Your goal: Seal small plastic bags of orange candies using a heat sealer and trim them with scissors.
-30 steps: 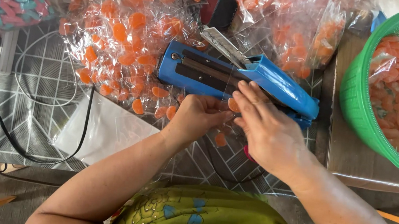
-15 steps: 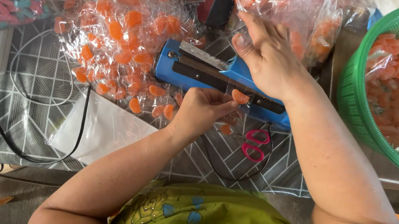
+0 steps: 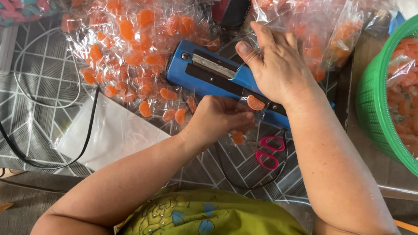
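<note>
On the blue sealer [image 3: 208,74], small candy bag [image 3: 255,104] pinched by left hand [image 3: 219,118], right hand [image 3: 275,62] flat on the lever. Behind, many sealed bags [image 3: 124,38]; more candy waiting in green basket [image 3: 373,108].

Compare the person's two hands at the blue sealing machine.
The right hand lies flat, palm down, on top of the blue bar-shaped heat sealer; the left hand is curled at the sealer's near edge. The right hand presses on the machine itself, while the left hand pinches a small clear plastic packet with an orange candy slice at the sealing strip. Both are bare and touch the sealer area.
</note>
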